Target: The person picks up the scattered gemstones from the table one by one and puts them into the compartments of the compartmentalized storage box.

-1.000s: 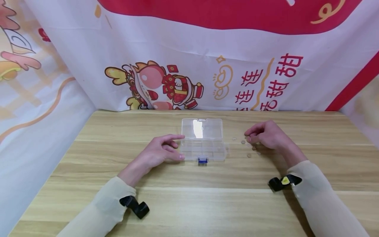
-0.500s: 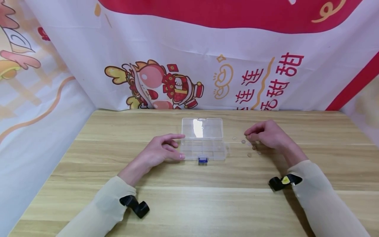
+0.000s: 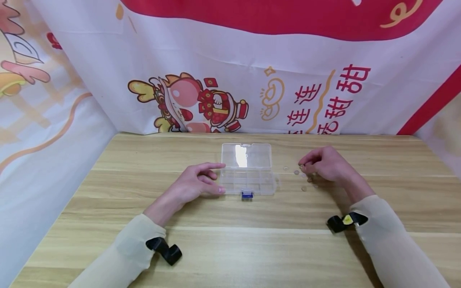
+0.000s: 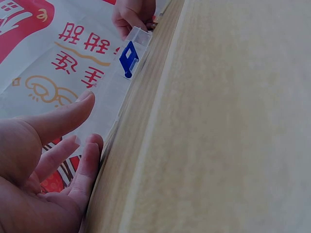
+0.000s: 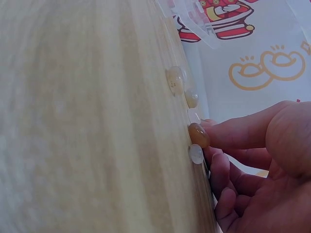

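A clear plastic compartment box (image 3: 261, 188) lies on the table with its lid (image 3: 257, 156) tipped back and a blue latch (image 3: 247, 195) at the front. My left hand (image 3: 192, 182) is at its left end, index finger near the hinge corner and thumb at the front corner. To the right of the box, my right hand (image 3: 325, 164) pinches a small stone (image 3: 301, 165) between thumb and index finger, close over the table. Several smooth translucent stones lie around that hand, including an amber stone (image 5: 198, 135) and a clear stone (image 5: 176, 80). In the right wrist view the pinched stone is hidden.
The wooden table (image 3: 245, 252) reaches back to a printed white and red cloth (image 3: 216, 48), which hangs behind it and along the left side. Each sleeve carries a black wrist camera, the left camera (image 3: 165, 251) and the right camera (image 3: 338, 223).
Both hands hold nearly the same places. The small stone at my right fingertips shows a little more clearly now. The box has not moved.
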Available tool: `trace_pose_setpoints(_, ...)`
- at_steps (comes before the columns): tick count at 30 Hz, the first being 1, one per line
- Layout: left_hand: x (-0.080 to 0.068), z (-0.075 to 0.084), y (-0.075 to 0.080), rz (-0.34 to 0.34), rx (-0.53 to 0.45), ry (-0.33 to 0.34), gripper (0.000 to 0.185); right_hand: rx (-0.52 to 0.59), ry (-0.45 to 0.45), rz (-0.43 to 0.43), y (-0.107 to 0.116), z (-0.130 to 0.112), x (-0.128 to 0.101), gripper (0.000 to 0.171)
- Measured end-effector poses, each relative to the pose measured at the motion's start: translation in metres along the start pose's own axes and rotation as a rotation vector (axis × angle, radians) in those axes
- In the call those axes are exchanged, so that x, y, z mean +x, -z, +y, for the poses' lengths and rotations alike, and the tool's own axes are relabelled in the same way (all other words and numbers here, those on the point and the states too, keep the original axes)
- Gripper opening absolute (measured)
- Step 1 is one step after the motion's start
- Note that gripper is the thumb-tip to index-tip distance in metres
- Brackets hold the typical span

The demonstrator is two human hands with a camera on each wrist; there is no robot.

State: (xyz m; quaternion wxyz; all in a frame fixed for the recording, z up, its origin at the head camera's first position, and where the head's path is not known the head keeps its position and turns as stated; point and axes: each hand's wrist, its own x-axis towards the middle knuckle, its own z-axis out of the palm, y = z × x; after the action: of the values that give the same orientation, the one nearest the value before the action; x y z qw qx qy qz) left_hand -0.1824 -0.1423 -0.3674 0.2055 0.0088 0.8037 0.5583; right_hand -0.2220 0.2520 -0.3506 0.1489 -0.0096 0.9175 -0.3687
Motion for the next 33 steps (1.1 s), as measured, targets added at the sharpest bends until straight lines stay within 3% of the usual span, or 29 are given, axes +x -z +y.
trace_pose_setpoints(15, 0.001, 0.001, -0.002, -0.007, 0.003, 0.003, 0.070, 0.022, 0.021, 0.028, -0.002, -0.004, -0.003, 0.023)
trace_pose_setpoints(33, 0.000, 0.002, -0.001, 0.009, 0.017, 0.014, 0.070, 0.084, 0.133, 0.136, -0.009, -0.030, -0.010, 0.021)
